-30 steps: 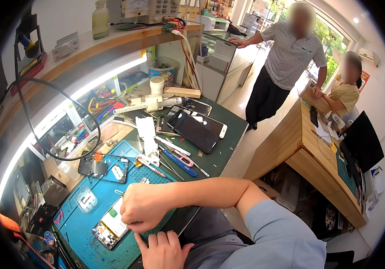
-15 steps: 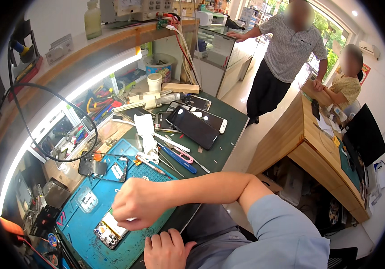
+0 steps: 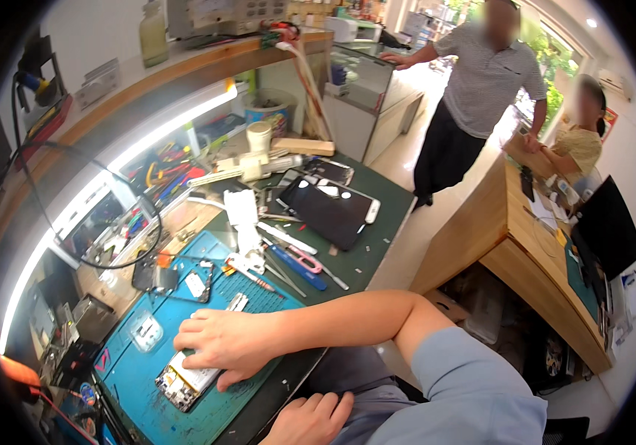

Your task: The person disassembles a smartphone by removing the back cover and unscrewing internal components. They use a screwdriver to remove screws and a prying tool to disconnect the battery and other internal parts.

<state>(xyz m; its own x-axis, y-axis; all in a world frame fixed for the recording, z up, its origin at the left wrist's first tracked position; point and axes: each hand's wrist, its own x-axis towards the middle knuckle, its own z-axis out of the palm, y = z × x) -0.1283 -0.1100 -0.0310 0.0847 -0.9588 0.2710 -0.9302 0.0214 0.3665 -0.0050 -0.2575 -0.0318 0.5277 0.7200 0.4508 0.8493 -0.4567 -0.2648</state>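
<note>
Here the right hand presses flat, fingers spread, on the opened phone lying on the blue mat; the phone is likely light, stiff and fragile, best gripped by its edges. The left hand rests loosely curled, empty.

Teal work mat w/ grid pattern on dark green tabletop; black tablet at 1 o'clock; blue screwdriver.

Dark tablet on green bench — blue screwdriver beside it; wooden desk well apart.
</note>
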